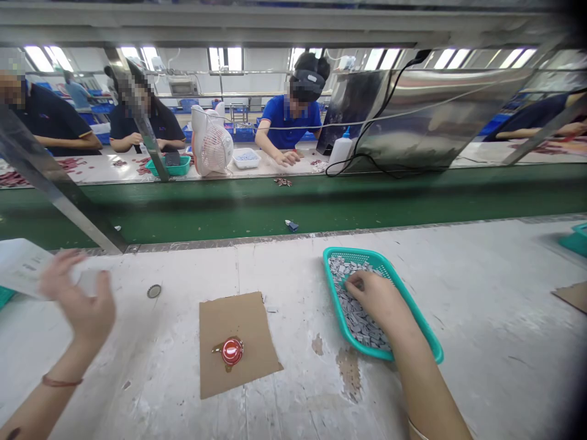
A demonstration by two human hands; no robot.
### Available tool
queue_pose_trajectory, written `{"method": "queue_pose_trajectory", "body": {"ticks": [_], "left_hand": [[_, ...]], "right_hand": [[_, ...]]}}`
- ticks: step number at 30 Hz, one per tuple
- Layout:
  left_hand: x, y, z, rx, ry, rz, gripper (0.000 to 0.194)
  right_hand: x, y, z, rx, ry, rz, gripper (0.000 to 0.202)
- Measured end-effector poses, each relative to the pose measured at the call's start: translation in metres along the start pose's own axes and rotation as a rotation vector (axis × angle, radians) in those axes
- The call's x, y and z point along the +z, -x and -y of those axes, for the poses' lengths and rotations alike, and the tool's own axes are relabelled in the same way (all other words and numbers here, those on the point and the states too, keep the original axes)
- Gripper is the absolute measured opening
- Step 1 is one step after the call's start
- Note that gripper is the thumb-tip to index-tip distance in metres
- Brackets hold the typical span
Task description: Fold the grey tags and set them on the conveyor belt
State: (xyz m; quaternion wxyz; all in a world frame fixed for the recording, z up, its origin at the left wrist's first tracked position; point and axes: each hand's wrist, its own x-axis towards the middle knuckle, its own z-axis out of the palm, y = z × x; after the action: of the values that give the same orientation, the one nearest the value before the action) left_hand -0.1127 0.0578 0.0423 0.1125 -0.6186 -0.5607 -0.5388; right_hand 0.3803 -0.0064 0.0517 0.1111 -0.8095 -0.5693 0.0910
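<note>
At the left, my left hand [82, 299] is slightly blurred, thumb and fingers apart. It is beside a white container [22, 269] with faint print; whether they touch I cannot tell. My right hand [373, 293] reaches into a green plastic basket [428, 342] of small flat grey pieces [358, 321]. Its thumb and forefinger are pinched together at the pieces, and what lies between the tips is hidden. Between my hands, a glossy round red piece [232, 351] sits on a square of brown cardboard [243, 311], with a wet-looking brownish patch around it.
A bottle cap [154, 291] lies near the cardboard. Beyond the table runs a green conveyor belt [206, 211] carrying a small blue-and-white piece [291, 225]. A slanted metal post [68, 189] stands at left. Across the belt, several people work near a fan [213, 143].
</note>
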Motion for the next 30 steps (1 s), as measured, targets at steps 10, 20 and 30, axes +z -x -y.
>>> {"method": "queue_pose_trajectory", "body": {"ticks": [10, 20, 30], "left_hand": [[0.214, 0.001, -0.15, 0.354, 0.262, 0.936, 0.043], [0.29, -0.013, -0.176, 0.174, 0.464, 1.037, 0.026], [0.164, 0.012, -0.147, -0.65, 0.914, 1.026, 0.033]], "right_hand": [[-0.003, 0.003, -0.005, 0.009, -0.336, -0.187, 0.025], [0.005, 0.01, -0.001, 0.008, -0.579, 0.002, 0.01], [0.0, 0.012, 0.003, 0.081, -0.823, 0.143, 0.013]]}}
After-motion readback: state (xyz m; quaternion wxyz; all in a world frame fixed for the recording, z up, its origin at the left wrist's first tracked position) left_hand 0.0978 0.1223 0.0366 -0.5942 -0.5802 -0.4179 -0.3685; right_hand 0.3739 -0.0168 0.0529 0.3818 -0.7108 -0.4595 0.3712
